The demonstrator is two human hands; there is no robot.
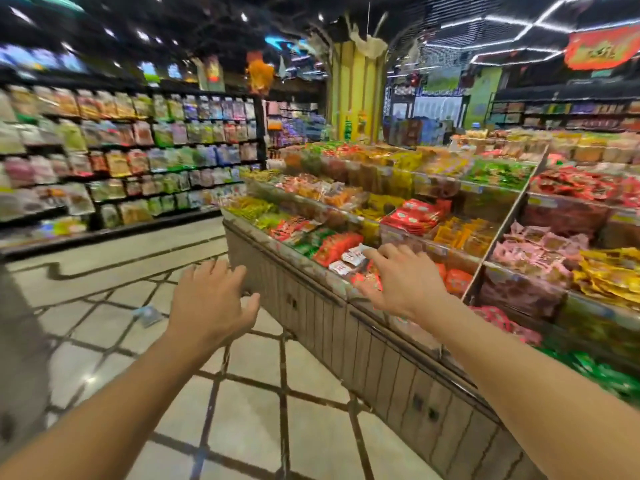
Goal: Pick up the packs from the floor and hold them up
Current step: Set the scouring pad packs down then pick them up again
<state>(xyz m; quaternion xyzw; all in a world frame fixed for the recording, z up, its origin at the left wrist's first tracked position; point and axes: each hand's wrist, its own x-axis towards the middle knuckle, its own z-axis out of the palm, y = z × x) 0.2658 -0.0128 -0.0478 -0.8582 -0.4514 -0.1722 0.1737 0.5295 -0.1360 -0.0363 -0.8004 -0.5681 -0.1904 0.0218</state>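
Both hands empty, left hand [211,303] and right hand [401,282] fingers spread; one bluish pack [148,315] on the floor [249,410] ahead-left, so I should crouch, pinch its edge.

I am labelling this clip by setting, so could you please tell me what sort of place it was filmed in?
Most likely a supermarket snack aisle: tall wall shelves hold rows of bagged goods, a stepped display stand is heaped with small wrapped snack packs, and the tiled floor forms a walkway between them.
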